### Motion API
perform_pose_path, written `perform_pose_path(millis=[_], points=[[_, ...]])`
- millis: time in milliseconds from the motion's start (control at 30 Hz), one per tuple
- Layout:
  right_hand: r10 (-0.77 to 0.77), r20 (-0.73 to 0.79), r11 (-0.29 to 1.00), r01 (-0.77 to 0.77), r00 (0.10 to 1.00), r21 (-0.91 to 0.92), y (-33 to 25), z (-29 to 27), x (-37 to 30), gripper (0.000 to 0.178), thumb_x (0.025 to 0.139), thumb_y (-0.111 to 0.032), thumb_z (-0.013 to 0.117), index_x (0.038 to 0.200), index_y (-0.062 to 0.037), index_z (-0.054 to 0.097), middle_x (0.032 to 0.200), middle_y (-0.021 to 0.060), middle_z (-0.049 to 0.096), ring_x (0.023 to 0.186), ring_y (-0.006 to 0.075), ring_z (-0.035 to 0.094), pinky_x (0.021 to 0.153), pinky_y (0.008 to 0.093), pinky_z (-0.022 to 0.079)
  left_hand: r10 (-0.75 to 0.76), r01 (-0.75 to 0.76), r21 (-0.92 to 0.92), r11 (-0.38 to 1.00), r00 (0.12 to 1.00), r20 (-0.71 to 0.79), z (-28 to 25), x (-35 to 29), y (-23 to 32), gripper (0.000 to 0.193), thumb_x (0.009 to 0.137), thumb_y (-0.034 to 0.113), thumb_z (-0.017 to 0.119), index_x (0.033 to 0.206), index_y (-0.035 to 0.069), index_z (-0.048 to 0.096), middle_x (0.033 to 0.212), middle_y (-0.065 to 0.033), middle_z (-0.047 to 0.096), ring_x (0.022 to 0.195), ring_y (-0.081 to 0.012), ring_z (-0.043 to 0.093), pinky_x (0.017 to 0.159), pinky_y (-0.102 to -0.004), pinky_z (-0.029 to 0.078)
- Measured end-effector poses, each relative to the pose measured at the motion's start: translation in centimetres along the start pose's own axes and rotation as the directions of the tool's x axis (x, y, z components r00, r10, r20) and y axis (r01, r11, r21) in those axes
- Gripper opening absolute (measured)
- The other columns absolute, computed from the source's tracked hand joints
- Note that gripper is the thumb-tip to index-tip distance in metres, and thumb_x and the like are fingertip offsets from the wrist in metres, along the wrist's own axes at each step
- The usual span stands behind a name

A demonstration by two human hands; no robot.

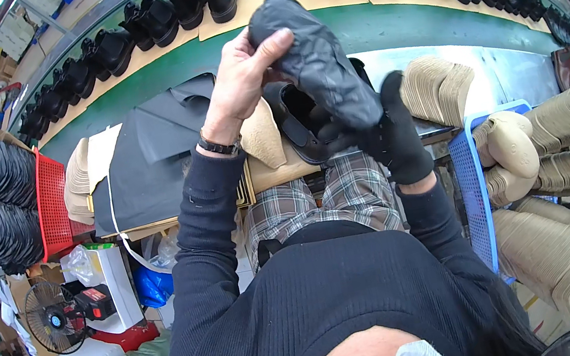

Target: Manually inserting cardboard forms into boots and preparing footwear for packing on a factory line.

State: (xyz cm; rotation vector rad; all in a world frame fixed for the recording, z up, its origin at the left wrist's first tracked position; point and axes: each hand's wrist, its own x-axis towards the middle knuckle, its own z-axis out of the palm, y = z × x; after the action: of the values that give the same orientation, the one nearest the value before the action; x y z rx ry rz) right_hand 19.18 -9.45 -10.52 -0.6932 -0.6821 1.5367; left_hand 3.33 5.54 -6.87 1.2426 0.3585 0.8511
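My left hand (243,71), bare with a wristband below it, grips the upper part of a black wrinkled shoe-shaped bundle (317,58), thumb on top. The bundle is held tilted above the workbench. At its lower end is my right hand (396,135) in a black glove, its thumb raised beside the bundle and its other fingers curled under and partly hidden. Beneath the bundle a black boot (298,111) rests at the bench edge, partly covered. A tan insole (263,140) lies by my left wrist, next to black sheet material (138,166).
Black boots (158,19) line a raised shelf along the back. Stacked tan insoles (437,86) stand right of my gloved hand. A blue basket (470,183) with insole stacks is at the right, a red basket (53,203) at the left. A fan (54,318) stands lower left.
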Motion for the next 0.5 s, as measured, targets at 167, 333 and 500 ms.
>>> perform_pose_path(millis=[167, 333, 500], points=[[-0.586, -0.087, 0.688, 0.438, 0.805, -0.579, 0.0, 1.8, -0.1, 0.078, 0.08, -0.045, 0.067, 0.133, 0.0026, 0.036, 0.119, 0.0196, 0.055, 0.103, 0.0247, 0.06, 0.084, 0.0315, 0.051, -0.124, 0.133, 0.07, 0.989, 0.986, -0.115, -0.7, 0.6, 0.6, 0.037, 0.09, 0.03, 0.062, 0.11, -0.001, 0.056, 0.094, -0.0082, 0.065, 0.076, -0.0144, 0.066, 0.059, -0.0296, 0.058], [-0.62, -0.156, 0.571, 0.306, 0.769, -0.761, 0.7, 2.0, 0.5, 0.072, 0.073, -0.016, 0.079, 0.13, 0.0018, 0.038, 0.118, 0.021, 0.056, 0.102, 0.0249, 0.06, 0.085, 0.0313, 0.05, -0.122, 0.124, 0.018, 0.992, 0.99, -0.069, -0.1, 0.4, 0.2, 0.054, 0.094, 0.046, 0.048, 0.113, -0.003, 0.055, 0.1, -0.0099, 0.064, 0.082, -0.0175, 0.066, 0.063, -0.0329, 0.058], [-0.773, -0.022, 0.351, 0.398, 0.634, -0.848, -0.2, 1.3, 0.4, 0.062, 0.073, -0.015, 0.08, 0.123, 0.0008, 0.046, 0.111, 0.0162, 0.058, 0.098, 0.0211, 0.06, 0.084, 0.0298, 0.048, -0.082, 0.094, 0.152, 0.984, 0.993, -0.083, -0.3, -0.1, -0.1, 0.056, 0.094, 0.048, 0.047, 0.124, 0.0, 0.05, 0.114, -0.0117, 0.059, 0.098, -0.0204, 0.061, 0.077, -0.0331, 0.053]])
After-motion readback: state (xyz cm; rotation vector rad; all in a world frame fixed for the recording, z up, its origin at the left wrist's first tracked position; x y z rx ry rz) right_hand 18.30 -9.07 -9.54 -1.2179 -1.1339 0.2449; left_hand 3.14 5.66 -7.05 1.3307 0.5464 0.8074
